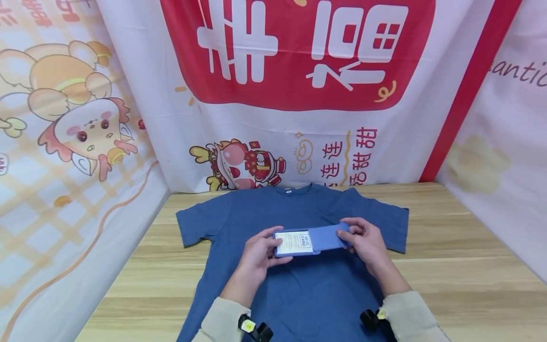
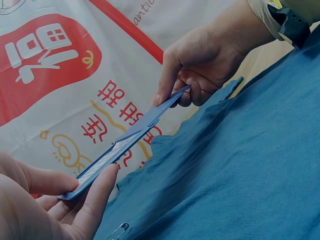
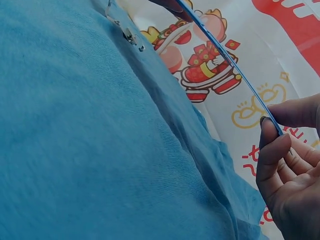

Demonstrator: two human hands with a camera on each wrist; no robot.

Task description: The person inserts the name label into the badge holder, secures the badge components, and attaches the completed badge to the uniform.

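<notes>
A blue ID card holder is held level over the chest of a dark blue T-shirt. A white insert printed "ID/IC CARD" shows in its left part. A plain blue cover extends from it to the right. My left hand grips the holder's left end, thumb on the insert side and fingers beneath. At the other end, my right hand pinches the cover between thumb and fingers. The holder appears nearly edge-on in the right wrist view, with the right hand at its lower end.
The T-shirt lies spread on a wooden table, collar toward the back. A metal safety pin shows by the shirt in the left wrist view; small metal pieces appear in the right wrist view. Printed cloth hangs behind the table and along both sides.
</notes>
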